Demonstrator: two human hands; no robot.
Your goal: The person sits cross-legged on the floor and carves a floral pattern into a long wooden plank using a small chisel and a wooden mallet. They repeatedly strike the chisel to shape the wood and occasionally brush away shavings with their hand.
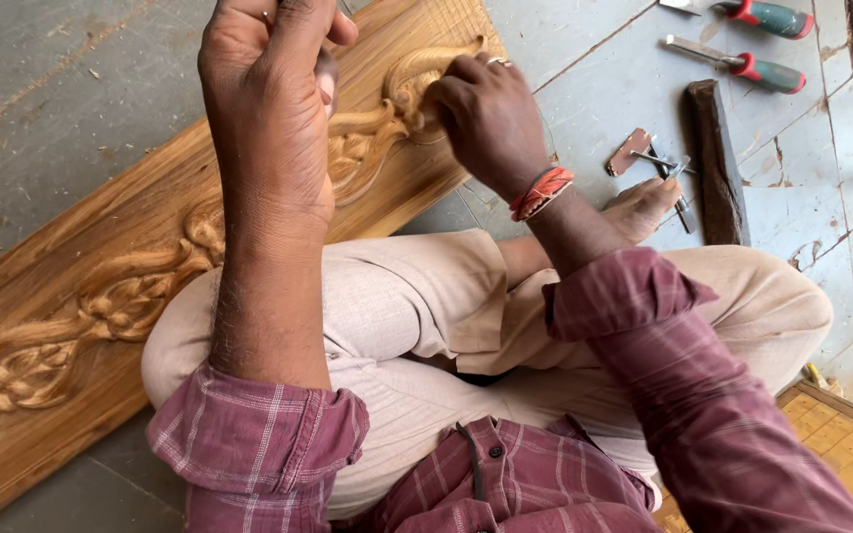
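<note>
So the carved wooden plank (pixel 101 266) is lying diagonally across the grey floor (pixel 32 109), running from lower left up toward the top — vine-and-leaf relief down its middle. Over it, the left hand (pixel 269 109) is clenching shut around something I can't make out. Just right of that, the right hand (pixel 486 118) is pressing curled fingers onto the scroll carving (pixel 417 84). Further right, two red-and-green-handled chisels (pixel 752 44) and a dark wooden block (pixel 718 163) are sitting on the floor.
</note>
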